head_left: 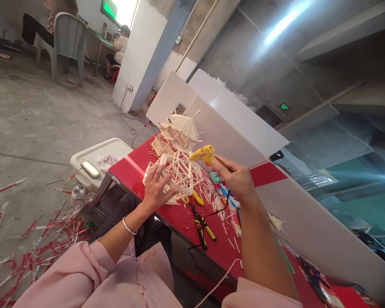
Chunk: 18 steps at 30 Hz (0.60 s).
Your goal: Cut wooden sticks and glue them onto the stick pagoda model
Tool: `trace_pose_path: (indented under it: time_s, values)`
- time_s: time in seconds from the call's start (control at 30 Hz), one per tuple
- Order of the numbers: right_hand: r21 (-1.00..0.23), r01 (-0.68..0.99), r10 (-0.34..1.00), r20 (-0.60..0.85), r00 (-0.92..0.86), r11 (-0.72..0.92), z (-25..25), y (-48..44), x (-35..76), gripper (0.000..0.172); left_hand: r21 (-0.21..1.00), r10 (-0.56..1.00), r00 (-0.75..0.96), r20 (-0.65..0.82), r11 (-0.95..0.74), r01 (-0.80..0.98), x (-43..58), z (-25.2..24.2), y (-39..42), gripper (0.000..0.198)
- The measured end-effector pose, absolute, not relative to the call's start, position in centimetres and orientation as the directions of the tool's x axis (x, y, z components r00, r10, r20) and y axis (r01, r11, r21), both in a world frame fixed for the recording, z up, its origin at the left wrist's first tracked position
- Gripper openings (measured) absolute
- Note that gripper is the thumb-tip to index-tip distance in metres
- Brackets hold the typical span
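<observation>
A pale model frame built of thin wooden sticks [179,173] rests on the red table. My left hand [157,186] grips its near left side, the fingers over the top and the thumb along the front edge. In my right hand [235,173] is a yellow hot glue gun [203,154], its nozzle pointing left just above the top of the frame. A black cord runs down from the gun. Behind the frame stands a finished-looking stick model with a fan-shaped roof [184,124]. Yellow-and-black pliers [200,224] lie in front of the frame.
Loose sticks [232,244] scatter over the red table [182,222]. White panels [224,128] wall its far side. A white storage bin [83,158] stands at left. Red-and-clear plastic wrappers [25,265] litter the floor. Other people sit in the background, near a grey chair [70,36].
</observation>
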State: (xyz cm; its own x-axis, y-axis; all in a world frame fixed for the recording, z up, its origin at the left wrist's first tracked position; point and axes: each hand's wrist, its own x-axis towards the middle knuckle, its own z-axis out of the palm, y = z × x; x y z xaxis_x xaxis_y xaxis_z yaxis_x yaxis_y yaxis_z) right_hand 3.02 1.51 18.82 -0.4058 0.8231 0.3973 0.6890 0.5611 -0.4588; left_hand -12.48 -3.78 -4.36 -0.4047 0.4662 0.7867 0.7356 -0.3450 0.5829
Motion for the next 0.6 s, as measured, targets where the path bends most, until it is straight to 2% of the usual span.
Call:
trace_pose_path:
  time_s: [0.43, 0.5, 0.6]
  values:
    - [-0.24, 0.674, 0.708, 0.363, -0.606, 0.699, 19.0, 0.2, 2.3, 0.044, 0.583, 0.455, -0.414, 0.788, -0.338, 0.738, -12.4, -4.3, -3.7, 0.049]
    - [-0.247, 0.674, 0.71, 0.373, -0.596, 0.696, 19.0, 0.5, 2.2, 0.045, 0.586, 0.458, -0.416, 0.786, -0.337, 0.737, -12.4, -4.3, -3.7, 0.049]
    - [-0.342, 0.682, 0.758, 0.391, -0.522, 0.647, 19.0, 1.5, 2.0, 0.049, 0.584, 0.458, -0.413, 0.787, -0.337, 0.738, -12.4, -4.3, -3.7, 0.049]
